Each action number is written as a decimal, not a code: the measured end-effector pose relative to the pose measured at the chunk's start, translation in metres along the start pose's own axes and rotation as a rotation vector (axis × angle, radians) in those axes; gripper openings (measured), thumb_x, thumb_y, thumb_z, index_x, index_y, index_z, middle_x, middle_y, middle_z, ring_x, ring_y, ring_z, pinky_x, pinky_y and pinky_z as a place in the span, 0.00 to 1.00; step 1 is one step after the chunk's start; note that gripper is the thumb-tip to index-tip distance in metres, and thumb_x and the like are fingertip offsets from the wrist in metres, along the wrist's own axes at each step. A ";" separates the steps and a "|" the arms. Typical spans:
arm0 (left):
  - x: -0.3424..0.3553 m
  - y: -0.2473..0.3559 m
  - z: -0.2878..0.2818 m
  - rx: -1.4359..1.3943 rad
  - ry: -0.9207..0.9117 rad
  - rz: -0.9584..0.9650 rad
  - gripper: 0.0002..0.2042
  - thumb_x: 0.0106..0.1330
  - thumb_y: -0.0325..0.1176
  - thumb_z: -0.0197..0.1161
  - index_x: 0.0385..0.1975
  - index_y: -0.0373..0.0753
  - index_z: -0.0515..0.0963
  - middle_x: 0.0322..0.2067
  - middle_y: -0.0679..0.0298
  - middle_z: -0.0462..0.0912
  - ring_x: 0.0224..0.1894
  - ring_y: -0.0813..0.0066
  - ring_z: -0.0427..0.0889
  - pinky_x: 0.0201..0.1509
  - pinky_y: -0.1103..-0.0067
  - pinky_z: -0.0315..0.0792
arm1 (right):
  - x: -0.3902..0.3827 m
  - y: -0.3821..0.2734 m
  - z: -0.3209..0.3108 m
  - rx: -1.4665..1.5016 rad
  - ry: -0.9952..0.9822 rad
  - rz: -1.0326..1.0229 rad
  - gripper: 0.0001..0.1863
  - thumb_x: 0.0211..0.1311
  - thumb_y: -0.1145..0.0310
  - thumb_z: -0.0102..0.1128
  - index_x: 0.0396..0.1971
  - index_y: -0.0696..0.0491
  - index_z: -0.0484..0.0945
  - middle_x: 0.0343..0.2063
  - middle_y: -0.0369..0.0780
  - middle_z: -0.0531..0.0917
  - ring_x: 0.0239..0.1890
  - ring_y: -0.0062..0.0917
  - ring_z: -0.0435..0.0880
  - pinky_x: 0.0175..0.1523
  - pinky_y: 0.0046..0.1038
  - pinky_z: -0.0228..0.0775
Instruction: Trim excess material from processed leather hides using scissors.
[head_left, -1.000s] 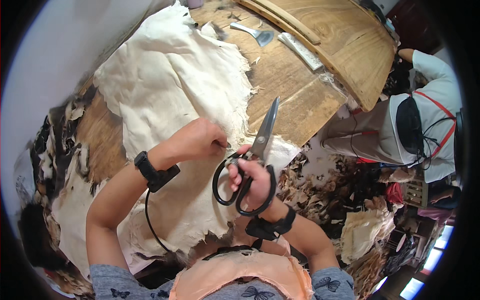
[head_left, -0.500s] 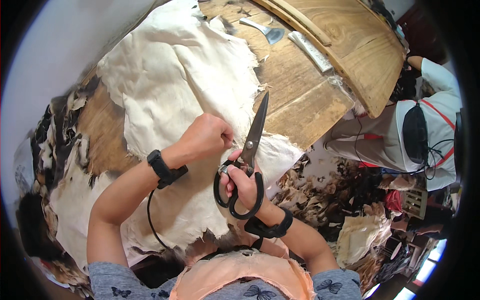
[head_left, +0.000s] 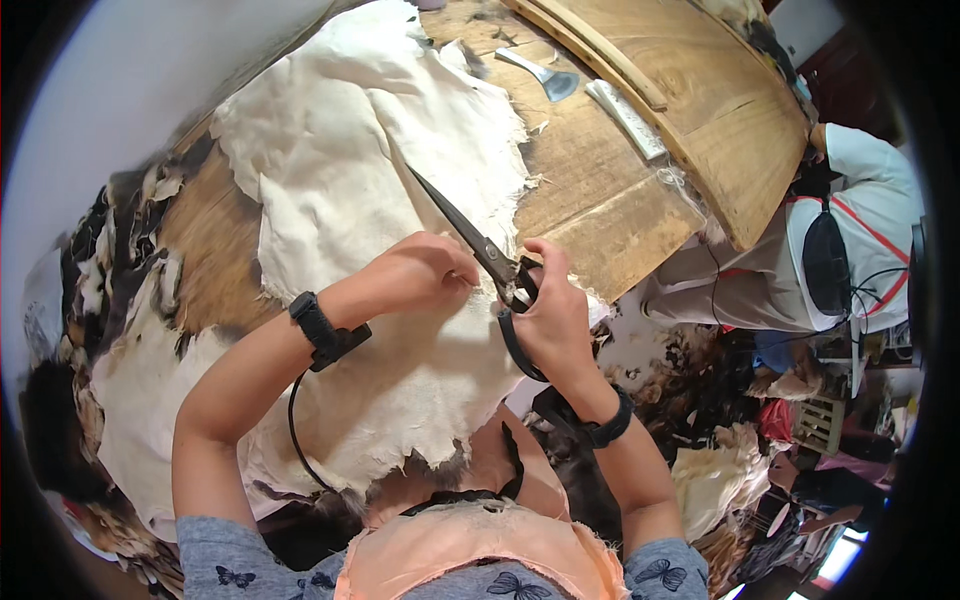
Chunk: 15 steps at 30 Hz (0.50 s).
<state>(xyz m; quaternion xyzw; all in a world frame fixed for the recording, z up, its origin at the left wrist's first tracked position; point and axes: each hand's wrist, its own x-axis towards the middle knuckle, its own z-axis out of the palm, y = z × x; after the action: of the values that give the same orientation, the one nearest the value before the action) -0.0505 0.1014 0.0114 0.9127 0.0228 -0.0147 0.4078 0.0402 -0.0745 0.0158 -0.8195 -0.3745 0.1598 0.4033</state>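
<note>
A large cream-coloured hide [head_left: 330, 150] with ragged edges lies on the wooden table in front of me. Above its right part, my left hand [head_left: 430, 272] is closed, fingertips pinched together; what they hold, if anything, is hidden. Just right of it, my right hand [head_left: 553, 322] grips large scissors [head_left: 462, 228] by their black handles. Their dark blades look closed and slant to the far left over the hide, passing beside my left fingers.
A scraper [head_left: 540, 72] with a pale handle, a white bar [head_left: 626, 120] and a curved wooden strip [head_left: 590, 45] lie on the wooden table [head_left: 580, 200]. Fur scraps [head_left: 110, 270] are heaped at left, more at lower right. Another person [head_left: 800, 240] stands at right.
The scissors have swung from pointing away and slightly right to pointing far left, as my right hand turned and moved right. My left hand has shifted slightly.
</note>
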 end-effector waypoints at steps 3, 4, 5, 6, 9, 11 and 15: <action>-0.001 -0.001 -0.004 -0.037 -0.047 -0.052 0.13 0.49 0.22 0.54 0.33 0.40 0.82 0.31 0.55 0.80 0.34 0.62 0.79 0.40 0.74 0.73 | 0.005 0.004 0.010 0.036 0.007 -0.009 0.33 0.39 0.77 0.63 0.50 0.56 0.61 0.28 0.46 0.81 0.31 0.41 0.80 0.34 0.35 0.70; -0.001 -0.002 -0.005 -0.041 -0.040 -0.052 0.13 0.49 0.22 0.54 0.33 0.40 0.82 0.31 0.55 0.80 0.34 0.62 0.79 0.40 0.74 0.73 | 0.005 0.004 0.012 0.030 0.003 -0.013 0.33 0.39 0.77 0.63 0.50 0.56 0.61 0.28 0.46 0.81 0.31 0.41 0.80 0.34 0.35 0.70; -0.002 -0.002 -0.007 -0.116 -0.067 -0.134 0.14 0.49 0.22 0.53 0.34 0.41 0.82 0.32 0.55 0.81 0.34 0.63 0.79 0.39 0.75 0.73 | 0.005 0.004 0.013 0.039 0.015 -0.017 0.32 0.40 0.76 0.63 0.50 0.56 0.61 0.27 0.46 0.81 0.31 0.41 0.80 0.34 0.34 0.70; -0.003 -0.003 -0.008 -0.192 -0.095 -0.220 0.15 0.49 0.22 0.52 0.35 0.41 0.82 0.32 0.56 0.81 0.33 0.65 0.80 0.39 0.76 0.72 | 0.006 0.005 0.015 0.050 0.024 -0.022 0.32 0.40 0.76 0.63 0.50 0.57 0.62 0.27 0.46 0.81 0.31 0.41 0.80 0.34 0.34 0.70; -0.004 -0.011 -0.008 -0.222 -0.100 -0.146 0.16 0.49 0.22 0.53 0.36 0.41 0.82 0.32 0.56 0.81 0.32 0.67 0.79 0.38 0.77 0.72 | 0.007 0.004 0.018 0.061 0.042 0.011 0.29 0.41 0.75 0.63 0.48 0.57 0.63 0.25 0.46 0.81 0.30 0.41 0.80 0.34 0.34 0.70; -0.006 -0.011 -0.008 -0.229 -0.092 -0.146 0.16 0.49 0.22 0.53 0.36 0.41 0.82 0.32 0.57 0.81 0.32 0.68 0.79 0.38 0.78 0.72 | 0.008 0.008 0.023 0.054 0.042 -0.010 0.28 0.41 0.75 0.63 0.47 0.57 0.63 0.25 0.46 0.80 0.30 0.41 0.80 0.33 0.34 0.70; -0.006 -0.005 -0.012 -0.183 -0.174 -0.254 0.15 0.48 0.20 0.54 0.35 0.40 0.82 0.35 0.57 0.80 0.35 0.69 0.79 0.39 0.77 0.73 | 0.009 0.008 0.027 -0.030 0.050 -0.009 0.27 0.41 0.75 0.63 0.45 0.57 0.64 0.23 0.47 0.80 0.28 0.42 0.80 0.32 0.34 0.70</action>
<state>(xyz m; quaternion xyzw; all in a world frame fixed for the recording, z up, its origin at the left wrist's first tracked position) -0.0561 0.1133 0.0160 0.8570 0.1036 -0.1428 0.4842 0.0348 -0.0563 -0.0064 -0.8276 -0.3702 0.1318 0.4008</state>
